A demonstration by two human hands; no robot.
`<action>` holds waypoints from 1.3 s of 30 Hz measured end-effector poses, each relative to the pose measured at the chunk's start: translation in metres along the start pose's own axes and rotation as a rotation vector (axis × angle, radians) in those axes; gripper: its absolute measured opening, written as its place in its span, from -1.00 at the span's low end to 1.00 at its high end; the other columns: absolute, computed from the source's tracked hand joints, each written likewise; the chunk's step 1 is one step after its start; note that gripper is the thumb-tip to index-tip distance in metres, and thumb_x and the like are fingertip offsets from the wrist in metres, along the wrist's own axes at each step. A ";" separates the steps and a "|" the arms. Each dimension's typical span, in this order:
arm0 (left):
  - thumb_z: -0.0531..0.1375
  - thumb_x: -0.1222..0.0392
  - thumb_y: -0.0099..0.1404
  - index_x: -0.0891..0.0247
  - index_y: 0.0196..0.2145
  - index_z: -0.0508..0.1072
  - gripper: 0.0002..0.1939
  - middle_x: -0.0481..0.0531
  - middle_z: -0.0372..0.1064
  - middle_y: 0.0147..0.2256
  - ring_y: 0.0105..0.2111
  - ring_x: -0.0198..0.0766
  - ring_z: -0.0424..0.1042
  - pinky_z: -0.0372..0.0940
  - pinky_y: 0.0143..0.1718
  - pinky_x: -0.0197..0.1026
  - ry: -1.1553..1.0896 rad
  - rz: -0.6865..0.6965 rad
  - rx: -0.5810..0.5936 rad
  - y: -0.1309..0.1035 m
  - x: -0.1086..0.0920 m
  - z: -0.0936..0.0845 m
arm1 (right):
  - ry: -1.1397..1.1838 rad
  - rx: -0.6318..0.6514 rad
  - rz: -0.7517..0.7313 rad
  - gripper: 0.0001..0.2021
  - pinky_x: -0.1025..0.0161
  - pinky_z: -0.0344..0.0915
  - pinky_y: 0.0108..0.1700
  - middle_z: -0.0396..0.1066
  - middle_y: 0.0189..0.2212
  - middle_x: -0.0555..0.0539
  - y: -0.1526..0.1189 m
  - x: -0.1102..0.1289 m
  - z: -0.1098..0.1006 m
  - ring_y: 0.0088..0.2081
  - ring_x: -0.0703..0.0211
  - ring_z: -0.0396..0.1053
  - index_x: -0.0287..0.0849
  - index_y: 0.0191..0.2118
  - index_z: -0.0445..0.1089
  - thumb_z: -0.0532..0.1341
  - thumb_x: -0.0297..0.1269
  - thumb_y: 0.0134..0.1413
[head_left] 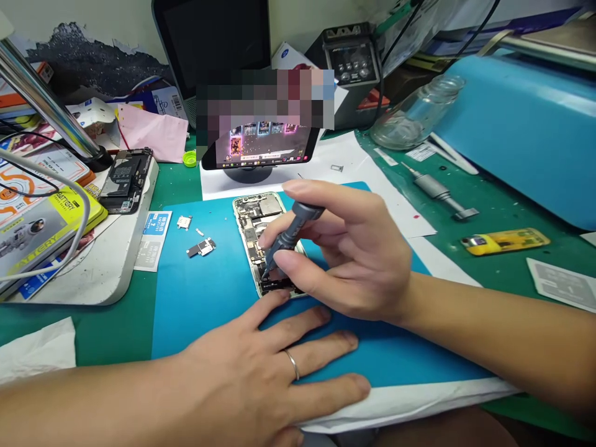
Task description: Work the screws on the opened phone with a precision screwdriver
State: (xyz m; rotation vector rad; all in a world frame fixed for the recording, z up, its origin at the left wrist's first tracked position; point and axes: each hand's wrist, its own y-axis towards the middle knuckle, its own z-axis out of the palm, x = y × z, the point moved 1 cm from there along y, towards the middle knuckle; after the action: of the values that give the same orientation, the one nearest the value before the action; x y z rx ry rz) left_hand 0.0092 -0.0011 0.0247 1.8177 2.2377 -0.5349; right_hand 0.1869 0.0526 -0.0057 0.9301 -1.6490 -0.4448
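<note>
Pinching a screwdriver [290, 234], right fingers [344, 208] point it down at a phone [252, 236] stretching away; left fingers [326, 357], spread, touch its near end.

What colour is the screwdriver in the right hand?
The screwdriver in the right hand is dark grey, as the head view shows.

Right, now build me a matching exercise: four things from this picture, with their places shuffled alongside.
1. Dark grey pen-shaped screwdriver
2. Opened phone with pale frame
3. Slim silver metal ring
4. Small round green cap

A. Left of the lit black-framed screen
B. On a finger of the left hand
C. In the right hand
D. On the flat blue mat

Pairs: 1-C, 2-D, 3-B, 4-A
</note>
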 end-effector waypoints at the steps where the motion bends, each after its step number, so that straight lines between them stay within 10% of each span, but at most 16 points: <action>1: 0.17 0.03 0.52 0.12 0.41 0.20 -0.42 0.02 -0.01 0.50 0.48 0.02 -0.01 -0.21 0.50 0.19 0.001 0.001 -0.003 0.000 0.000 0.000 | -0.002 0.000 0.004 -0.35 0.29 0.61 -0.34 0.42 -0.01 -0.08 0.001 0.000 0.000 -0.19 0.20 0.54 0.03 0.39 0.17 0.21 -0.57 0.28; 39: 0.11 0.03 0.55 0.13 0.42 0.21 -0.44 0.03 0.00 0.49 0.47 0.07 0.01 -0.12 0.46 0.42 -0.022 0.016 -0.063 -0.004 0.005 0.010 | -0.005 0.036 0.187 -0.51 0.30 0.55 -0.35 0.41 -0.24 -0.02 0.003 -0.003 0.000 -0.25 0.20 0.51 -0.04 0.28 0.21 0.21 -0.46 0.30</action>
State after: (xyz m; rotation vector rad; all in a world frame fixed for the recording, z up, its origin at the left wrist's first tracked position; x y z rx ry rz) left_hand 0.0037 -0.0011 0.0143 1.7894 2.1985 -0.4736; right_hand 0.1862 0.0567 -0.0050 0.7922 -1.7349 -0.2906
